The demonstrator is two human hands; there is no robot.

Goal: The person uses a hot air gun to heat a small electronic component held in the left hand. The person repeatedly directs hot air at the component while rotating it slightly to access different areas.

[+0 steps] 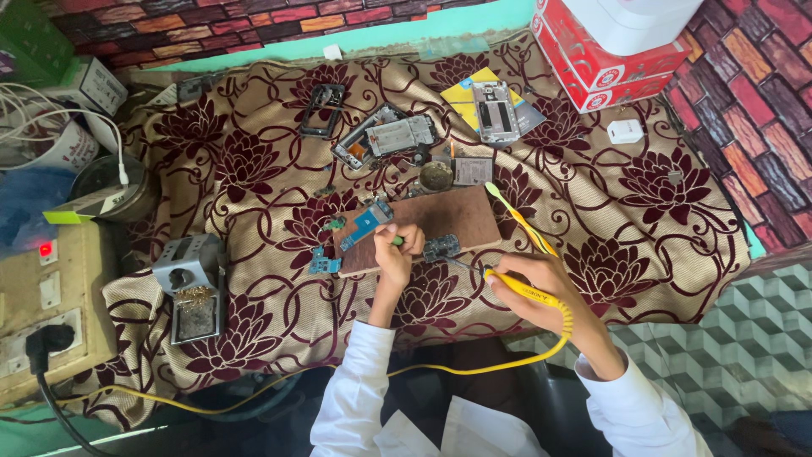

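My right hand grips a yellow soldering iron whose dark tip reaches left to a small dark component on a brown wooden board. My left hand is closed on a thin green-handled tool just left of that component. A blue circuit board lies on the board's left part. The iron's yellow cord runs down and off to the left.
Opened phone frames and a phone chassis lie on the flowered cloth beyond. A metal soldering-iron stand sits left, a socket box at far left, red boxes top right, yellow tweezers by the board.
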